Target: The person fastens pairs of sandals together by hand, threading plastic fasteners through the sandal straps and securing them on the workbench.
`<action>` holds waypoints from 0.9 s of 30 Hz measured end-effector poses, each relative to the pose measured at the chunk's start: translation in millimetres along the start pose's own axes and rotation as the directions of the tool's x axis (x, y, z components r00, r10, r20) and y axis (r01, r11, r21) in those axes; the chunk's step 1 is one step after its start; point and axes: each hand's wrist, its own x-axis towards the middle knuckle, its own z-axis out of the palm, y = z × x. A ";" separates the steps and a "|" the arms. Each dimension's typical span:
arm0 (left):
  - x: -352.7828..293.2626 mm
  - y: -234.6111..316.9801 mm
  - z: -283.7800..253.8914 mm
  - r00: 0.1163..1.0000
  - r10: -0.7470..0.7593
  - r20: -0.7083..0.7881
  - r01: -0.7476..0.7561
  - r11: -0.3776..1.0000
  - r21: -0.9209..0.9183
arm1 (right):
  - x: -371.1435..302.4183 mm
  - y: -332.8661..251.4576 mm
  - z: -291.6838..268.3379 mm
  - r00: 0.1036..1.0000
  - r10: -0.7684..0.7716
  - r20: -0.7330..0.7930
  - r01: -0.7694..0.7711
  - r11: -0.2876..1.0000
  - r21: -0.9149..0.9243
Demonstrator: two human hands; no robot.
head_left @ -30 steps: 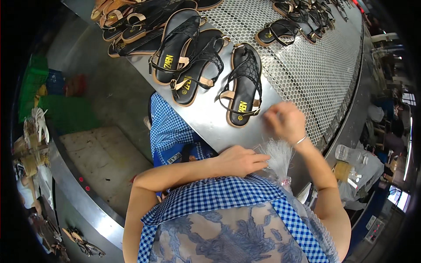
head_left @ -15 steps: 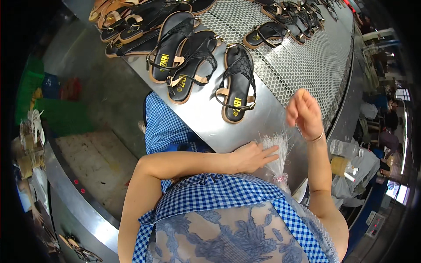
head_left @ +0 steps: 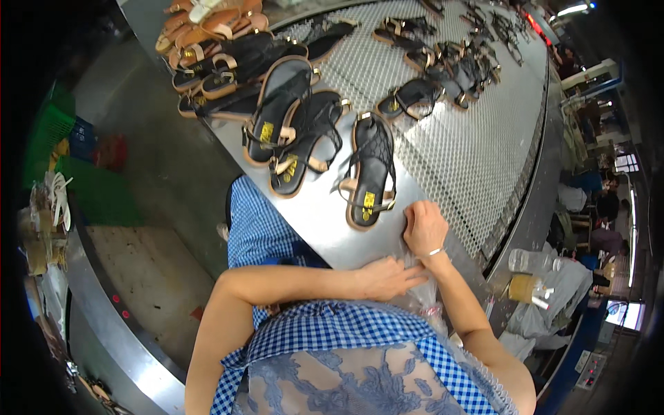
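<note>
My left hand (head_left: 389, 278) reaches across in front of me, fingers stretched out over a bundle of thin clear strands (head_left: 423, 299). Just beyond it, my right hand (head_left: 425, 227) has curled fingers pressed together above the bundle's far end; what they hold, if anything, is hidden. A single black sandal (head_left: 372, 173) with a tan edge and ankle strap lies on the metal ledge (head_left: 332, 235), close to the right hand and apart from it. To its left, a black sandal (head_left: 277, 104) overlaps another black sandal (head_left: 306, 142).
A perforated metal conveyor surface (head_left: 456, 159) runs along the far side, carrying several dark sandals (head_left: 443, 69). Tan sandals (head_left: 207, 28) are piled at the far left. A clear plastic jar (head_left: 529, 261) stands at the right by grey sheeting. Green crates (head_left: 97, 190) sit at the left.
My right hand has come down and left, from raised above the conveyor edge to beside the left hand. The strands' spread ends are now mostly covered. The view has tilted slightly upward.
</note>
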 end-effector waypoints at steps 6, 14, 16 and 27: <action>-5.3 -7.5 -0.1 0.997 0.005 -0.074 -0.012 0.996 -0.090 | 78.1 22.1 -84.5 0.986 -0.026 0.166 -0.166 -0.301 0.939; -90.9 -81.5 -132.2 0.457 -0.609 -0.648 0.793 0.608 -0.012 | 95.7 -38.7 -52.8 0.811 -0.456 0.367 0.090 0.717 0.691; -106.7 -95.3 -136.4 0.453 -0.842 -0.291 0.891 0.440 0.113 | 96.6 -66.2 -42.0 0.758 -0.473 0.449 0.339 0.874 0.350; -94.6 -75.2 -137.4 0.652 -0.749 0.120 0.757 0.651 -0.047 | 79.6 -88.7 -19.0 0.583 -0.435 0.686 0.185 0.893 0.410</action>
